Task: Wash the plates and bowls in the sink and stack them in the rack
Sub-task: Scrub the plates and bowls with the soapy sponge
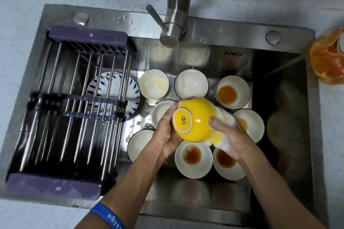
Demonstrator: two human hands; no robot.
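Gripping a yellow bowl (193, 119) tipped foot-outward above the middle of the sink (279, 65), left hand (165, 135) curled round its rim side, right hand (229, 135) clasping a sudsy sponge (221, 115) against its wall (foam hides the fingertips). Ringed closely below by white bowls (193, 158), several holding brown liquid, rims near or touching. Spanning the sink's left half, the rack (70, 109) over a blue-patterned plate (133, 95); open basin only at right, under the faucet (176, 15).

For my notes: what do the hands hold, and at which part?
Both hold the yellow bowl: left hand at its side by the foot ring, right hand soapy at its rim.
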